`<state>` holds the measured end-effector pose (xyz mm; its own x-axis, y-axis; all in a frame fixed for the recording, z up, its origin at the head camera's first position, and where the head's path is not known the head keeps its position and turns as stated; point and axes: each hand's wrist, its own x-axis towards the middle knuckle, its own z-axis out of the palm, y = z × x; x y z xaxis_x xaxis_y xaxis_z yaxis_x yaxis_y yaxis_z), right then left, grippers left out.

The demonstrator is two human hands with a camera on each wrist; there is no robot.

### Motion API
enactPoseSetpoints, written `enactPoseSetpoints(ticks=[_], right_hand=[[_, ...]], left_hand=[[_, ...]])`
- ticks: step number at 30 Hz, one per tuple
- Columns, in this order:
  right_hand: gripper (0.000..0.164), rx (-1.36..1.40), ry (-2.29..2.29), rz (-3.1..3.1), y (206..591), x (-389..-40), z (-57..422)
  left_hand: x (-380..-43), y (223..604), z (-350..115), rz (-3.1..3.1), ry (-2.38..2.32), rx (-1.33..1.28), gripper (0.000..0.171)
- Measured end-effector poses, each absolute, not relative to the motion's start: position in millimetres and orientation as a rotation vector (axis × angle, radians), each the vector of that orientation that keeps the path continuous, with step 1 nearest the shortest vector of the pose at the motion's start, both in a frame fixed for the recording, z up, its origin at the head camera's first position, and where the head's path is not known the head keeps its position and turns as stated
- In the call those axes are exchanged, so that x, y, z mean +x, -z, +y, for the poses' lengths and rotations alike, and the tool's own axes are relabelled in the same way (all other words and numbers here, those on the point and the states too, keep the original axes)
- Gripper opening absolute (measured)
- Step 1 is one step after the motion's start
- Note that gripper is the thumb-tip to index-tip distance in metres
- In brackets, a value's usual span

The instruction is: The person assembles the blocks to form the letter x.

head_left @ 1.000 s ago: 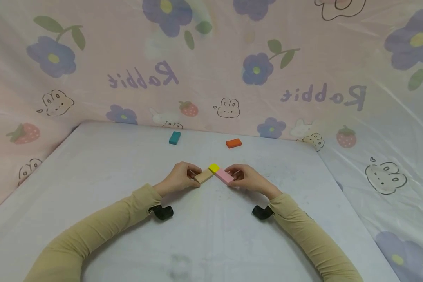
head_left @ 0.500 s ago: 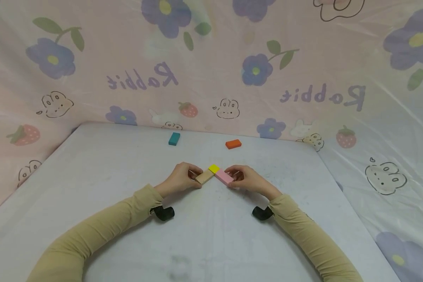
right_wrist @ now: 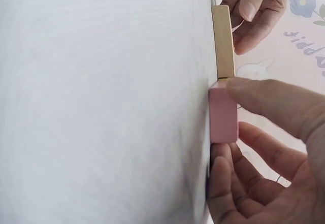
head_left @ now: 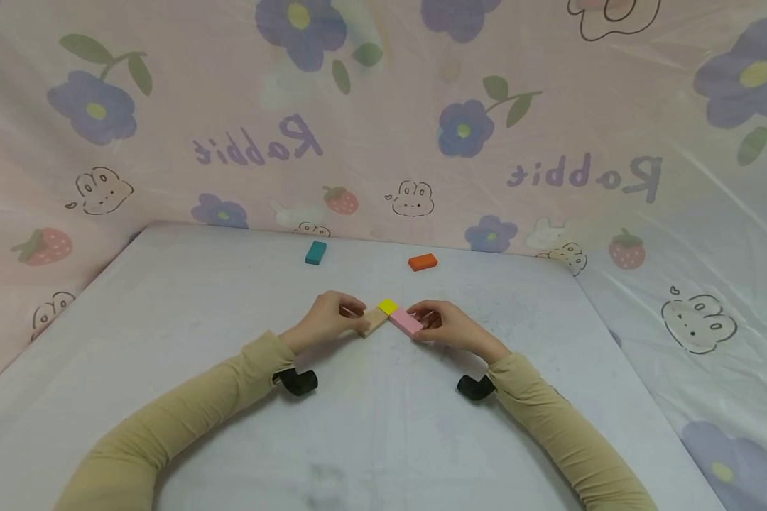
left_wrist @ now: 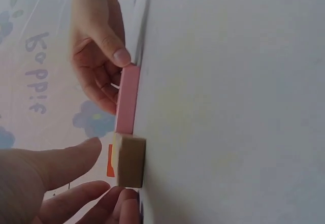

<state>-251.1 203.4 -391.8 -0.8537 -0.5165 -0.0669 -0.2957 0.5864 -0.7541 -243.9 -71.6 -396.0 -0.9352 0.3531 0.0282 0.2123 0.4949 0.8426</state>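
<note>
1. I see the pink block [head_left: 405,322] and wood block [head_left: 377,321] on the tabletop [head_left: 358,440] in a V, the yellow block [head_left: 388,306] touching both at the far tip.
2. My right grip [head_left: 447,323] is clamped on the pink block, pinching it between thumb and fingers.
3. My left grip [head_left: 332,317] is apart — its thumb clear of the wood block, its fingers at that block's outer end; I cannot tell whether they touch.
4. Farther back I have the teal block [head_left: 316,253] on the left, well apart from the orange block [head_left: 423,262] on the right.
5. Beyond them, I see cloth [head_left: 371,85] printed with flowers and rabbits.
</note>
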Motion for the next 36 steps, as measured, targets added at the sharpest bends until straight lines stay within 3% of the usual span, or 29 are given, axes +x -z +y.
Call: enactPoseSetpoints(ticks=[15, 36], right_hand=[[0.045, -0.664, 1.120, 2.546, 393.1, -253.0, 203.3], [0.045, -0.662, 1.111, 2.549, 392.0, -253.2, 203.7]], left_hand=[[-265.1, 388.1, -70.5, 2.328, -1.514, 0.225, 0.028], [-268.8, 389.3, -61.9, 2.378, -1.467, 0.234, 0.022]])
